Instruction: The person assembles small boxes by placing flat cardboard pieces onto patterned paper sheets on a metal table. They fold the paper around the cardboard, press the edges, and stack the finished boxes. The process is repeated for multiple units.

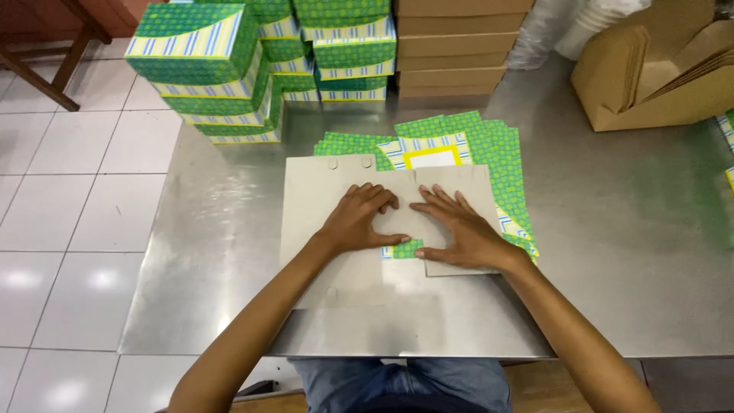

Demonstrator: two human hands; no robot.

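Here we are looking down past our jeans (401, 382) at the near edge of the steel desk (612, 260). Both our forearms are reaching forward over it, and our hands are lying flat, palms down, side by side on a grey card sheet (321, 222) in the middle of the desk. The left hand (358, 222) is pressing on the sheet with its fingers spread and pointing up and to the right; the right hand (459, 229) is pressing just beside it, fingers pointing up and to the left. Neither hand is gripping anything: both are open, and their thumbs are nearly meeting over a small green patterned flap (407, 248) that is showing between them. The grey sheet is resting on a fanned pile of green printed flats (497, 153), which are peeking out along its far and right edges, one with a yellow-framed white panel.

Farther back on the left, we are seeing stacks of made-up green boxes (222, 69) with blue-striped bands, standing at the desk's far left corner. Just right of them a stack of plain brown cartons (451, 46) is rising against the far edge. At the far right an open brown carton (657, 69) is holding upright brown card pieces. Left of the desk, white floor tiles (69, 199) are showing, with a wooden leg (38, 76) at the top corner.
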